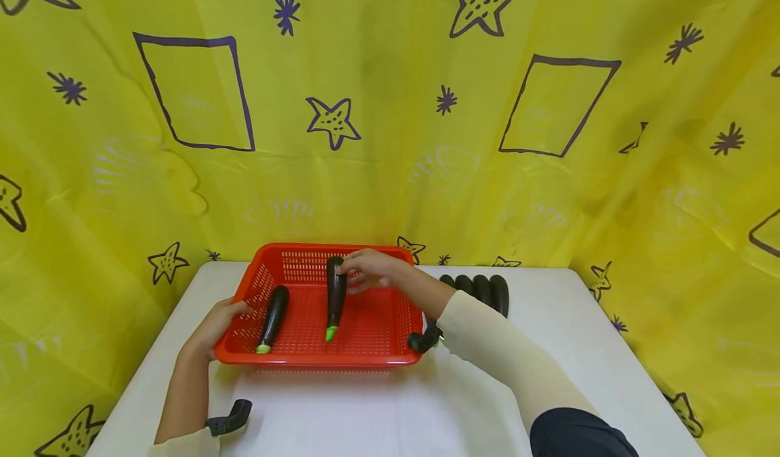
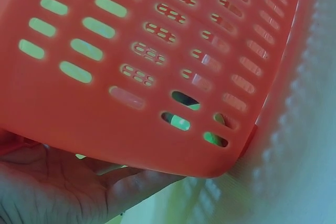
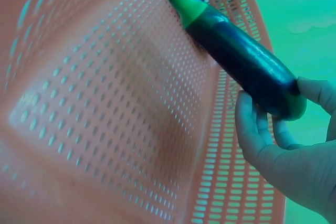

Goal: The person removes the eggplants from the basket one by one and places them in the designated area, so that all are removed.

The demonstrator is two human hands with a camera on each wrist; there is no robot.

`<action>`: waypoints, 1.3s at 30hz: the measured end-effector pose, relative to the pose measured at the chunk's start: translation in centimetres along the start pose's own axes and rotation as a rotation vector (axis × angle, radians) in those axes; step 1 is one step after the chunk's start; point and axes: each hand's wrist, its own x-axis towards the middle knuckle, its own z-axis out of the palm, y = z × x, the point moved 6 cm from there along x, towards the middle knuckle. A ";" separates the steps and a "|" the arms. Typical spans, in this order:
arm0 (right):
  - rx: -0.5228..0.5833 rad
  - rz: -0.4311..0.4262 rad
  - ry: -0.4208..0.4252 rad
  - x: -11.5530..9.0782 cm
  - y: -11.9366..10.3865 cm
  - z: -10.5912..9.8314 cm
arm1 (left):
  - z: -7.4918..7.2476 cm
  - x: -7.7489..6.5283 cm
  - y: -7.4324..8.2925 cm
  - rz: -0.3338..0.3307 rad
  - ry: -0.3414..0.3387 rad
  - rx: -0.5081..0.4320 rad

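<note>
A red perforated plastic basket [image 1: 317, 360] stands on the table, its left rim held by my left hand [image 1: 216, 323]. The left wrist view has that hand [image 2: 68, 184] at the rim of the slotted basket wall [image 2: 142, 150]. Over the basket's middle, my right hand [image 1: 370, 267] grips a glossy dark purple eggplant [image 1: 336, 298] by its rounded end. Its green cap points toward me. A second eggplant [image 1: 276, 315] lies along the left side inside the basket. In the right wrist view, thumb and fingers pinch the held eggplant [image 3: 241, 59], tilted above the basket floor.
Several dark eggplants [image 1: 481, 289] lie side by side on the white table [image 1: 585, 335], right of the basket and partly behind my right forearm. A yellow curtain [image 1: 390, 193] with drawn stars hangs behind and on both sides. A black device [image 1: 230, 418] is strapped to my left wrist.
</note>
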 end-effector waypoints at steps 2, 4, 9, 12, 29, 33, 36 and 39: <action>0.000 -0.003 0.000 -0.2 0.0 -0.3 | 0.0 0.0 -0.1 -0.006 0.000 0.001; -0.003 -0.004 -0.003 -0.5 0.0 -0.5 | 0.0 0.1 -0.1 -0.013 0.002 0.000; -0.002 0.000 0.027 -1.3 -0.1 -1.5 | 0.1 0.0 0.0 -0.013 0.002 0.005; 0.020 -0.008 0.051 -1.7 -0.2 -2.1 | 0.1 -0.1 0.2 0.011 0.019 0.022; 0.039 -0.065 0.091 -3.7 -0.5 -4.6 | -0.8 -0.3 1.8 0.178 0.237 0.291; 0.034 -0.086 0.095 -4.7 -0.7 -5.1 | -0.8 -0.3 2.1 0.210 0.242 0.296; 0.031 -0.101 0.107 -5.5 -0.8 -5.6 | -0.9 -0.3 2.1 0.225 0.243 0.301; 0.037 -0.107 0.122 -6.2 -1.0 -6.3 | -0.9 -0.1 2.0 0.224 0.241 0.316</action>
